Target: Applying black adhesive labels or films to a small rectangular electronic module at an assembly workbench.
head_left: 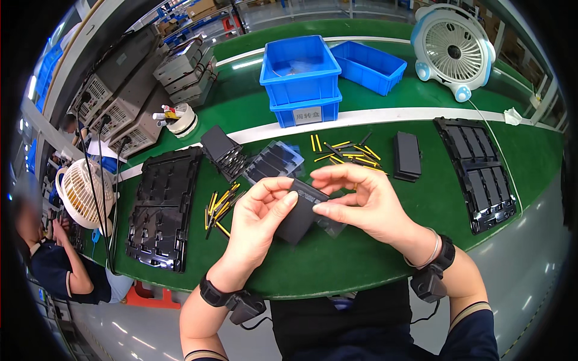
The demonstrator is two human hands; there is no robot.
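Above the green table's near side I hold a flat black rectangular block (295,221), tilted, with small print along its top end; it resembles a battery pack. My left hand (254,221) pinches its upper left edge between thumb and fingers. At the upper right corner, my right hand (376,207) has its thumb and bent fingers closed on the edge. Whether a small strip is also between them is hidden. A piece of clear film (331,225) shows beneath my right hand. Yellow-and-black strips lie left of my left hand (221,207) and beyond the block (352,153).
Black trays lie left (162,207) and right (475,174), the right one filled with black blocks. Block stacks (223,147) (407,155) and clear sheets (274,162) sit between. Behind are blue bins (304,78) and a fan (456,51). A co-worker (66,265) sits at far left.
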